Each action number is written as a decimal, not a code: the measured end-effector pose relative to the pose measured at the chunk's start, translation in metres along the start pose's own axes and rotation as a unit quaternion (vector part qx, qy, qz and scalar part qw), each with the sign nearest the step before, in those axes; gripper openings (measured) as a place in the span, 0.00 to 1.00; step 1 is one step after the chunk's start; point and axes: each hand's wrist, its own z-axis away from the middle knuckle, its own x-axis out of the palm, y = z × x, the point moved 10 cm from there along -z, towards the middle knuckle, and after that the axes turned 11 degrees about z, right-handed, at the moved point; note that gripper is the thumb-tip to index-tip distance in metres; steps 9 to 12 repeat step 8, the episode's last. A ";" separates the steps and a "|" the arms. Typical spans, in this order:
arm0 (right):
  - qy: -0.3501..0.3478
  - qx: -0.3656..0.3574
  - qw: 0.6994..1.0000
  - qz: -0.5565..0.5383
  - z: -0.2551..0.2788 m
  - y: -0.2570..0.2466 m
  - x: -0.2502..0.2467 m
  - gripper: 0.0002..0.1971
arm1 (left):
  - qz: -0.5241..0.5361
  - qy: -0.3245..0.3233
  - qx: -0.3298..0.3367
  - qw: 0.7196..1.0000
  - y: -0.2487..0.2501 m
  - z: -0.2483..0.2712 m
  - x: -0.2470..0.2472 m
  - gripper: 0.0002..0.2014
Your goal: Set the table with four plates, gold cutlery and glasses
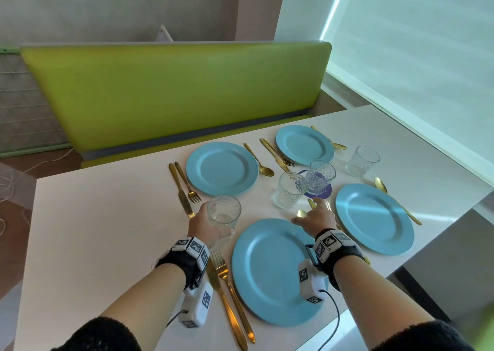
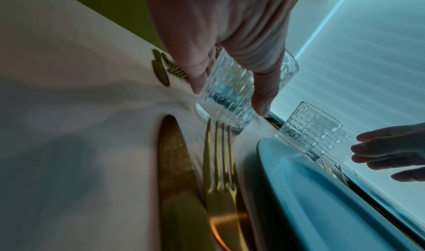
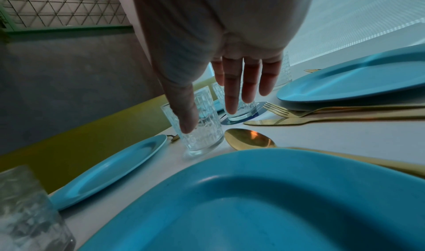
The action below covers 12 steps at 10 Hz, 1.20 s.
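Four blue plates lie on the white table (image 1: 93,230): the near plate (image 1: 272,273), right plate (image 1: 374,218), far left plate (image 1: 222,167) and far right plate (image 1: 304,145). Gold cutlery lies beside each one. My left hand (image 1: 213,225) grips a clear patterned glass (image 1: 224,211) upright, just beyond the near fork (image 1: 222,265). In the left wrist view its base (image 2: 220,116) is at the fork tips. My right hand (image 1: 315,214) is open above a gold spoon (image 1: 302,213). Its fingers (image 3: 232,98) stretch toward a second glass (image 1: 290,190) without touching it.
A third glass (image 1: 320,177) stands on a purple coaster, and a fourth (image 1: 363,161) stands near the far right plate. A green bench (image 1: 173,91) runs behind the table's far edge. A window blind (image 1: 414,70) closes off the right side.
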 end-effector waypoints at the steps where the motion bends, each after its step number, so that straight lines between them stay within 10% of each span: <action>1: 0.001 -0.003 1.000 0.005 -0.002 -0.001 0.001 0.44 | 0.001 0.000 0.000 1.000 -0.001 -0.001 0.001 0.42; 12: 0.036 -0.007 0.998 -0.055 0.068 -0.011 -0.024 0.42 | 0.053 -0.010 0.047 0.997 0.034 0.028 -0.031 0.66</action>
